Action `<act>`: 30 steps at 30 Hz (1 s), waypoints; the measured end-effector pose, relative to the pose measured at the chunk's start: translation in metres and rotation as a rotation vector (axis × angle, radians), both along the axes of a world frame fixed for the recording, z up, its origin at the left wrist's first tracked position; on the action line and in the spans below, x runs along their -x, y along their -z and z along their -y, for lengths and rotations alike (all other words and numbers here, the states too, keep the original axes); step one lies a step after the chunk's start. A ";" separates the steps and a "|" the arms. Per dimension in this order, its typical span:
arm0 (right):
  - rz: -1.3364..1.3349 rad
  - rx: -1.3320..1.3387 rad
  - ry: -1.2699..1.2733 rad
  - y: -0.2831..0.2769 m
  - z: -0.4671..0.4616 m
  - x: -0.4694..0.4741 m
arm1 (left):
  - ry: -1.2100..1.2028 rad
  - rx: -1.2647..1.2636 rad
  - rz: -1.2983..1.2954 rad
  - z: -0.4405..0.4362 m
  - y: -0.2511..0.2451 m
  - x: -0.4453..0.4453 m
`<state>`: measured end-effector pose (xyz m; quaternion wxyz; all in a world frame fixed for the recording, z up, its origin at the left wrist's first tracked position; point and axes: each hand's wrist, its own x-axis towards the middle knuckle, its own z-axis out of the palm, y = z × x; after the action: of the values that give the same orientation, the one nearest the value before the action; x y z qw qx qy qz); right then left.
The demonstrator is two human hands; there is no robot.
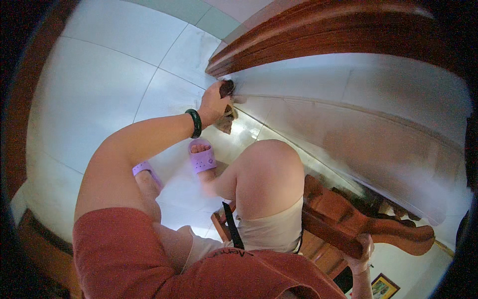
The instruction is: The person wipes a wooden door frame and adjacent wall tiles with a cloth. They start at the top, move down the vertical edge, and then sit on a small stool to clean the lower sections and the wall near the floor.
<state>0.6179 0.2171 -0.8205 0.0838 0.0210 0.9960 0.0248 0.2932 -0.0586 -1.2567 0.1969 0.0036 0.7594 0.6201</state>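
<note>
Low by the tiled wall, my left hand (pixel 213 101), with a dark bangle (pixel 193 124) on the wrist, is closed around a dark and tan rag-like bundle (pixel 224 123). One end of it hangs below my fingers; the other end is at the wall near the foot of a dark wooden post (pixel 224 63). Its exact kind is blurred. At the lower right, my right hand (pixel 360 256) grips the end of a carved wooden armrest (pixel 351 239) of a seat. Part of that hand is hidden behind the wood.
My bent knee (pixel 270 175) is between my hands. Purple slippers (pixel 203 159) are on my feet on the pale tiled floor (pixel 104 86). The glossy tiled wall (pixel 336 123) runs along the right. A framed picture (pixel 384 287) hangs at the lower right.
</note>
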 end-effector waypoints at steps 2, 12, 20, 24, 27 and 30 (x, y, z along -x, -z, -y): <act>0.121 -0.005 0.141 -0.003 0.001 0.003 | -0.032 -0.116 -0.181 0.000 -0.026 -0.002; -0.088 0.108 -0.123 0.006 -0.005 0.003 | 0.280 0.142 -0.446 -0.009 0.031 0.010; 0.085 0.045 -0.094 -0.003 0.001 0.015 | 0.645 0.670 -0.129 0.018 0.092 0.040; 0.006 0.055 -0.084 0.000 -0.011 0.010 | 0.754 0.850 -0.169 0.006 0.078 0.014; -0.002 0.046 -0.110 0.002 -0.018 0.008 | 0.705 0.824 -0.218 0.002 0.079 0.009; -0.023 0.059 -0.105 0.003 -0.018 0.008 | 0.566 0.645 -0.230 0.008 0.084 0.027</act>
<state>0.6101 0.2353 -0.8236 0.0714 -0.0336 0.9969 -0.0006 0.2662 -0.0666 -1.3408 0.2643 0.2187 0.9000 0.2689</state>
